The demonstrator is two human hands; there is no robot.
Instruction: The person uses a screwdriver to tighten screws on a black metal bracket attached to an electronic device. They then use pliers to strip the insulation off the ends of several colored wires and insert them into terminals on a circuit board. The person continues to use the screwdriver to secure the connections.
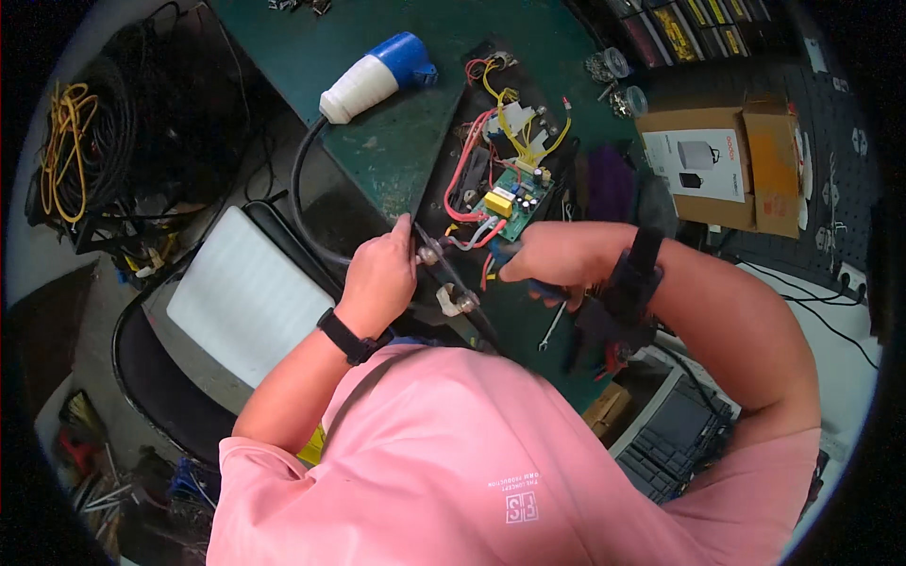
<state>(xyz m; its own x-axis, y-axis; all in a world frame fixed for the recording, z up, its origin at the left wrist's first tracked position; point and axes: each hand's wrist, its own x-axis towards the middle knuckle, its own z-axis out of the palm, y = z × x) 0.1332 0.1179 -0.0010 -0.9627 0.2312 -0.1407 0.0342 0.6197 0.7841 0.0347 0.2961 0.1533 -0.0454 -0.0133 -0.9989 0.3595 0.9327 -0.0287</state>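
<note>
My left hand (380, 274) is closed at the edge of a dark metal panel (440, 189), its index finger against that edge. A thick black cable (300, 179) runs beneath this hand; what the fingers grip is hidden. Metal cable glands (461, 301) sit along the panel's near edge. My right hand (557, 257) is wrapped round a blue-handled tool (545, 289), apparently pliers, mostly covered by the fingers. It is beside red and grey wires at the near end of a green circuit board (517, 192). Yellow wires (530, 141) loop beyond the board.
A blue and white industrial plug (377, 77) lies on the green table (274, 47), joined to the black cable. A cardboard box (717, 170) stands at right. A wrench (552, 325) lies near my right hand. A chair (250, 292) is at left, a keyboard device (675, 434) at lower right.
</note>
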